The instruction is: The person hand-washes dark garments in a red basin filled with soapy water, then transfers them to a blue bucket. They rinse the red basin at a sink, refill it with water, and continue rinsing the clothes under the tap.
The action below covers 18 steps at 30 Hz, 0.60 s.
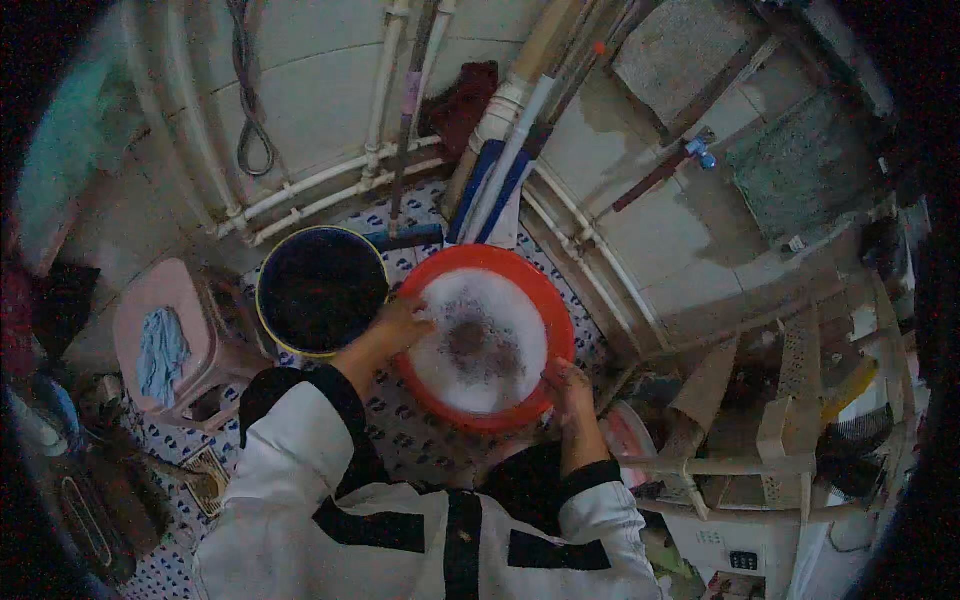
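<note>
A round red plastic basin (555, 300) stands on the patterned floor before me, filled with white suds (517, 307). A darker patch of liquid or soaked material shows through the middle of the foam; which one I cannot tell. My left hand (405, 324) grips the basin's left rim, its fingertips reaching over the inner side. On the lower right rim, my right hand (571, 386) holds the edge with its fingers at the top. Left of the basin, close to my left wrist, is a dark bucket (322, 289) with a yellow rim; its inside is too dark to make out.
A pink plastic stool (202, 337) bearing a crumpled light-blue cloth (163, 356) stands at left. White pipes (315, 202) run along the tiled wall. Mop and broom handles (506, 161) lean behind the basin. A rack (720, 465) with combs is at right; a floor drain (206, 480) lies lower left.
</note>
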Motion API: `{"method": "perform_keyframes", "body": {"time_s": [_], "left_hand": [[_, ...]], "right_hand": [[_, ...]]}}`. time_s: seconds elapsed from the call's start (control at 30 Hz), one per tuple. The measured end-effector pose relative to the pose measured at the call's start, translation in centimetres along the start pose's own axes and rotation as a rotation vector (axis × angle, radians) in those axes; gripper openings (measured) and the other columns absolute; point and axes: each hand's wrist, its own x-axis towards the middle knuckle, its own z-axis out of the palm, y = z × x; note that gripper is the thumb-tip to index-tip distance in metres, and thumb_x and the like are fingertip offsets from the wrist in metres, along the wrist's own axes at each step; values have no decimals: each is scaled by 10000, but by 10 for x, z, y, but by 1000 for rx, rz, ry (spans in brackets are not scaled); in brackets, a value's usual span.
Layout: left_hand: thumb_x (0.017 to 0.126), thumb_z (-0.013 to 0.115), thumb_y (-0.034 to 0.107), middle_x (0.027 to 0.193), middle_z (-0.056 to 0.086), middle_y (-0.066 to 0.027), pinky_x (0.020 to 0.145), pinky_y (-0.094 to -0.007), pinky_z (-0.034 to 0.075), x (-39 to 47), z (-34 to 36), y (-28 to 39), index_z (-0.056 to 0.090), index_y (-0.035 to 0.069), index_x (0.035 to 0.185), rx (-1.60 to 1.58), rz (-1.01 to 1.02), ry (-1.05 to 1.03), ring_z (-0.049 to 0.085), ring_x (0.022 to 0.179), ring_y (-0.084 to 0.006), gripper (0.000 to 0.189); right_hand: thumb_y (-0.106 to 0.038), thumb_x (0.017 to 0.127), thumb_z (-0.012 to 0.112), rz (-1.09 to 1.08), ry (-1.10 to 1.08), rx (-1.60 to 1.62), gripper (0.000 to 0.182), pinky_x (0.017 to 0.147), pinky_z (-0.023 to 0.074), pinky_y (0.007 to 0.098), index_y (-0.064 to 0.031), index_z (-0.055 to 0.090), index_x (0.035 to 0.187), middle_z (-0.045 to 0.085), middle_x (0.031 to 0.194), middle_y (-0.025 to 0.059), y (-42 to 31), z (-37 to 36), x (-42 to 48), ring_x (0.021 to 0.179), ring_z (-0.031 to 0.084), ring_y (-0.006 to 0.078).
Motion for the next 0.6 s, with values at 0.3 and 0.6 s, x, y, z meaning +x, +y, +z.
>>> {"method": "perform_keyframes", "body": {"time_s": [0.3,0.6], "left_hand": [[701,604,273,1052,536,-153,823,-342,411,31,5,8,477,31,1100,140,-144,93,522,967,-266,483],[703,567,274,929,550,-135,756,-385,427,70,49,-182,511,48,1003,434,-261,230,534,860,-286,380]], "right_hand": [[-107,756,555,-48,177,-77,205,458,392,277,-62,494,947,500,717,34,34,-47,80,511,441,147],[-210,707,568,-42,313,-679,286,668,439,326,-26,556,925,587,851,110,50,-90,137,736,549,227]]}}
